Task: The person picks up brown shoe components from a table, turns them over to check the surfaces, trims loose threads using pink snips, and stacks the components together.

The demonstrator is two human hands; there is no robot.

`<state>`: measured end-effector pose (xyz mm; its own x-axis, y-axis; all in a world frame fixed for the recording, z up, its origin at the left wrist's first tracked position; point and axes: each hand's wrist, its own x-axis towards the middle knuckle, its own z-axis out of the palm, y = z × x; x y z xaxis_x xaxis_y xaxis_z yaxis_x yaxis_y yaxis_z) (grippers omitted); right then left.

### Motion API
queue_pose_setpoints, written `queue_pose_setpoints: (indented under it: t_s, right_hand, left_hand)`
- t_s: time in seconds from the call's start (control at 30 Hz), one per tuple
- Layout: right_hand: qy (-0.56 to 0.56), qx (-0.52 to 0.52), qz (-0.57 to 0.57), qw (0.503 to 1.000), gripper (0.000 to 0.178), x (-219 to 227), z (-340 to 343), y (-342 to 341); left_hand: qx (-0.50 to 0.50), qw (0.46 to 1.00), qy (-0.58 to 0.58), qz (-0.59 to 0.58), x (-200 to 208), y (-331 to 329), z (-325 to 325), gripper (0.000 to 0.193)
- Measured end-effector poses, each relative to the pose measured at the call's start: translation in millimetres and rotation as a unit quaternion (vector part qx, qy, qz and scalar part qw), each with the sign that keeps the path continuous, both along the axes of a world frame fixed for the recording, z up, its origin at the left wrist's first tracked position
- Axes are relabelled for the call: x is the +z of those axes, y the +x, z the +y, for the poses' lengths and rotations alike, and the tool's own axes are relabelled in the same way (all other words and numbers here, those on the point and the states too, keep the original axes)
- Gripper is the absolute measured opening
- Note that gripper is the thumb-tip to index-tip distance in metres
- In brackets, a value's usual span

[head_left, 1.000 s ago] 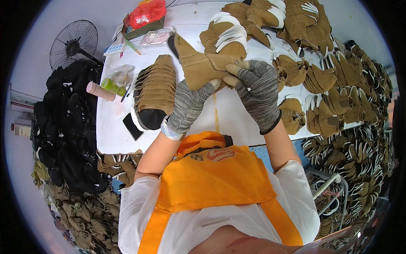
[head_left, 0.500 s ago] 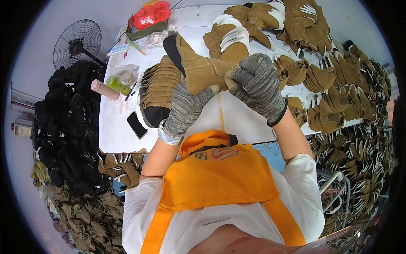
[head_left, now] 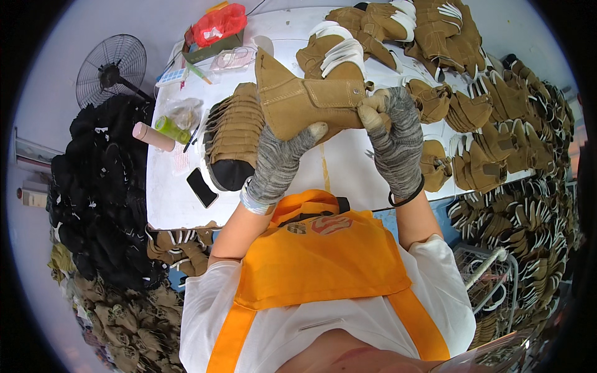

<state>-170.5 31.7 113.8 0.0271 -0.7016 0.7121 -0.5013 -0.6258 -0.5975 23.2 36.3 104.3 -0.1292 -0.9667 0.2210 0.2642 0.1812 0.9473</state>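
Note:
A brown suede boot upper (head_left: 305,99) with light stitching and a small metal stud is held up over the white table. My left hand (head_left: 280,161), in a grey knit glove, grips its lower edge, thumb on the near face and fingers hidden behind. My right hand (head_left: 393,137), gloved likewise, pinches the upper's right end by the stud between thumb and fingers. A small dark metal tip (head_left: 369,153) pokes out beside the right palm; what it belongs to is hidden. Left of the upper lies a stack of brown uppers (head_left: 233,127) with black toe parts.
Rows of brown uppers (head_left: 472,112) cover the table's right and far side. At the left are a phone (head_left: 202,188), a pink bottle (head_left: 153,136), a green roll (head_left: 172,130) and a box with a red bag (head_left: 219,25). A fan (head_left: 111,73) stands beyond black piles (head_left: 102,193).
The upper has turned in my hands, so its strap and stud now face me and the black part no longer shows. My right hand has shifted right and down, with its fingers turned inward.

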Motion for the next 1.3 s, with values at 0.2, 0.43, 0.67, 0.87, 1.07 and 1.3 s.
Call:
queue_pose_setpoints:
  t_s: [0.2,0.43,0.67,0.87,1.07,1.3]
  right_hand:
    - [0.194,0.172,-0.18,0.949,0.027,-12,-3,-22]
    - [0.342,0.285,0.163,0.88,0.013,-16,15,-25]
    - [0.33,0.158,0.459,0.809,0.019,-92,19,-59]
    - [0.221,0.046,0.188,0.956,0.01,-88,12,-56]
    - [0.251,0.047,-0.012,0.967,0.017,-74,3,-36]
    - [0.453,0.197,-0.308,0.813,0.058,-26,8,-20]
  left_hand:
    - [0.034,0.999,0.012,0.006,-2,5,-5,0.042]
    - [0.006,0.967,0.104,0.231,-13,17,-11,0.049]
    - [-0.152,0.841,0.173,0.49,-25,20,-22,0.068]
    - [-0.221,0.765,0.204,0.57,-38,17,-33,0.073]
    - [-0.193,0.795,0.207,0.536,-42,12,-31,0.071]
    - [-0.122,0.893,0.166,0.4,-43,5,-24,0.071]
